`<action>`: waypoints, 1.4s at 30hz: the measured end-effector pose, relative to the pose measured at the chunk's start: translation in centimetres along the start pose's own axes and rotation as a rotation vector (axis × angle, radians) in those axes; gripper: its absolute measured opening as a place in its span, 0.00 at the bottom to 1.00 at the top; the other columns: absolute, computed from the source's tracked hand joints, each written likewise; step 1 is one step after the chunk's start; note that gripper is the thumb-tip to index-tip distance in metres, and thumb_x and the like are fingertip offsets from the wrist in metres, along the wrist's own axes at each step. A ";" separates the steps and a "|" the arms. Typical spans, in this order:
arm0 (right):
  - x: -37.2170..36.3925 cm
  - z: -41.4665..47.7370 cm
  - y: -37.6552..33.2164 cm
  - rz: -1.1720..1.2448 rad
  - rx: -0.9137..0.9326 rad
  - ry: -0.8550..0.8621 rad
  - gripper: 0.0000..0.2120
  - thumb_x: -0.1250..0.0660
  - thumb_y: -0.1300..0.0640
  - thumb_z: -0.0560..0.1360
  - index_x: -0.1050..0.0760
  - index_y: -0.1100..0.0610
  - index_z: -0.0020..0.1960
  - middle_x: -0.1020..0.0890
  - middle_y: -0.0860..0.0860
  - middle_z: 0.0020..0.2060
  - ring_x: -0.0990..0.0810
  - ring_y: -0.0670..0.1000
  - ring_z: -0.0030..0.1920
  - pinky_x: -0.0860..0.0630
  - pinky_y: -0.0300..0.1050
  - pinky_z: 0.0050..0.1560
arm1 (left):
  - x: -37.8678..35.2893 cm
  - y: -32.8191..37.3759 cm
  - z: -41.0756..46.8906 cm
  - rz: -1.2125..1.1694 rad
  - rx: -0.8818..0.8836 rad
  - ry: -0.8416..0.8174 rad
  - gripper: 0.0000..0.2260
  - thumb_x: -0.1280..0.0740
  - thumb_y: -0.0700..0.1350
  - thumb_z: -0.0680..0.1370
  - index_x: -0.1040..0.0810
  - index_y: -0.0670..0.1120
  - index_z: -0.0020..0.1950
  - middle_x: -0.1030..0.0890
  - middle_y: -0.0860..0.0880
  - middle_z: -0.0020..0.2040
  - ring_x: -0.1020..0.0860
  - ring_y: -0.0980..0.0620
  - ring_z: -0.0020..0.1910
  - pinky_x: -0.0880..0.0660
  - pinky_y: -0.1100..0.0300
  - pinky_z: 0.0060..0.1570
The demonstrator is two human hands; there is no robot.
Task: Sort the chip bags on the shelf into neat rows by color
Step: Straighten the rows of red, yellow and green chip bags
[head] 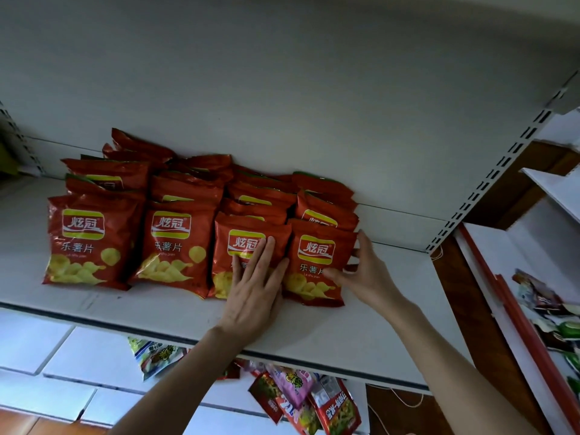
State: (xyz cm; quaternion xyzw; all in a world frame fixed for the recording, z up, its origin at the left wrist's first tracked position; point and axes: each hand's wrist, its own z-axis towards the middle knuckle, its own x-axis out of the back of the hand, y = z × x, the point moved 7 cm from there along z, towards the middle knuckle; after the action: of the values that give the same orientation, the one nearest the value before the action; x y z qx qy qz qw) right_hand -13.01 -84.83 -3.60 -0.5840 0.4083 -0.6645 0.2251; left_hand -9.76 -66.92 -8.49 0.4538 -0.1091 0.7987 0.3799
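Several red chip bags stand in rows on the white shelf (131, 312), leaning back one behind another. Across the front run a far-left bag (84, 243), a second bag (171, 249), a third bag (241, 246) and a rightmost bag (314, 262). My left hand (255, 293) lies flat with straight fingers on the third bag's lower right, against the seam with the rightmost bag. My right hand (364, 271) grips the rightmost bag's right edge, thumb on its front and fingers curled behind.
Mixed snack packets (301, 400) hang or lie below the shelf front. A slotted upright (489, 180) bounds the shelf at the right. Another shelf unit with a red rail (518, 321) and loose packets (546, 309) stands further right. Bare shelf lies right of the bags.
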 end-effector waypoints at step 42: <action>-4.4 -2.4 -0.1 -0.719 -0.034 0.163 0.45 0.30 0.43 0.69 0.53 0.53 0.75 0.51 0.54 0.75 0.49 0.55 0.75 0.47 0.51 0.72 | 0.2 -3.3 1.9 0.124 -0.280 -0.003 0.33 0.45 0.65 0.73 0.40 0.47 0.72 0.41 0.42 0.73 0.44 0.41 0.73 0.44 0.33 0.61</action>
State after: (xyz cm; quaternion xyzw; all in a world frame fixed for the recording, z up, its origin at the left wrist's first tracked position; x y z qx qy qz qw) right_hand -14.31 -80.68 -6.07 -0.6388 0.2046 -0.7388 -0.0657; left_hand -6.31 -65.54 -7.84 0.3902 -0.2477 0.7968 0.3893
